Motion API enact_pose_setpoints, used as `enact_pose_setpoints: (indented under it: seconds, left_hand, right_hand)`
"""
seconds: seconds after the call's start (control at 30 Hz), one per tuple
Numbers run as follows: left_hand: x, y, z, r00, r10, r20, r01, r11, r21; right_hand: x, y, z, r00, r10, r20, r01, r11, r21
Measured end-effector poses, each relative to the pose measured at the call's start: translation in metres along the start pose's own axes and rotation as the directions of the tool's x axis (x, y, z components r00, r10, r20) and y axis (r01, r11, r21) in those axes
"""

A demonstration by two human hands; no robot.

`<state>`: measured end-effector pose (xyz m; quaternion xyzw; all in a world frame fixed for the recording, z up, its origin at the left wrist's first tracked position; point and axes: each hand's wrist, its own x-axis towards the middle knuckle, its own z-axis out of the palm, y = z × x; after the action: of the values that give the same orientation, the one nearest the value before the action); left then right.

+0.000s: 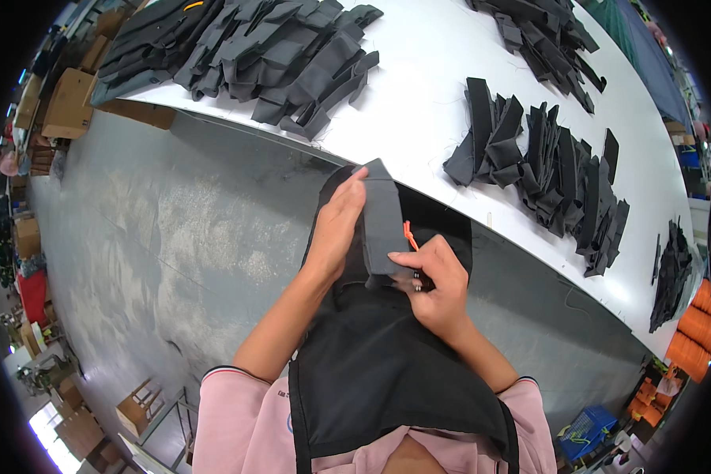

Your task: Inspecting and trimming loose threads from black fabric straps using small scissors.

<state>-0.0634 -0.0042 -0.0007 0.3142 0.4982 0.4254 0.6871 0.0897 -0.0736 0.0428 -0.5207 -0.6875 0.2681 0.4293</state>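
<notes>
The edge of a white worktop (419,71) runs diagonally from upper left to lower right, just beyond the person's hands; grey floor (205,229) spreads out to the left. Dark fabric strips lie in heaps on the worktop, one group (284,67) at upper left and another (557,174) at right, with white surface between them. Both forearms rise from below, elbows bent, bringing the hands together above a black apron (387,363). The left hand (336,229) grasps a grey fabric piece (385,217) along its left side, fingers nearly straight and close together, thumb hidden. The right hand (441,280) is curled around a small dark tool (425,282), mostly hidden, its thumb touching the piece's lower end; an orange cord (409,232) shows just above that thumb
</notes>
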Motion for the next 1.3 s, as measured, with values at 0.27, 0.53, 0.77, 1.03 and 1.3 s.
enact_pose_setpoints:
  seconds: [0.27,0.53,0.77,1.03,1.3]
  left_hand:
    - [-0.042,0.011,-0.006,0.967,0.215,0.133,-0.232,0.965,0.123]
    - [-0.045,0.024,0.006,0.932,-0.284,0.227,0.316,0.941,-0.120]
    - [-0.037,0.007,0.012,0.988,-0.132,0.085,0.138,0.988,-0.064]
    - [-0.039,0.002,0.013,0.998,0.055,-0.014,-0.050,0.977,0.208]
    - [-0.043,0.003,0.015,0.998,0.047,-0.042,-0.038,0.981,0.190]
  right_hand:
    - [0.018,0.020,-0.003,0.829,0.471,0.303,-0.559,0.710,0.428]
    - [0.021,0.020,0.000,0.810,0.504,0.299,-0.579,0.609,0.542]
    - [0.013,0.008,-0.004,0.946,0.278,-0.165,-0.256,0.956,0.144]
    - [0.000,0.006,-0.020,0.979,0.157,-0.129,-0.172,0.978,-0.118]
    - [0.000,0.011,-0.011,0.984,0.016,-0.176,-0.059,0.969,-0.240]
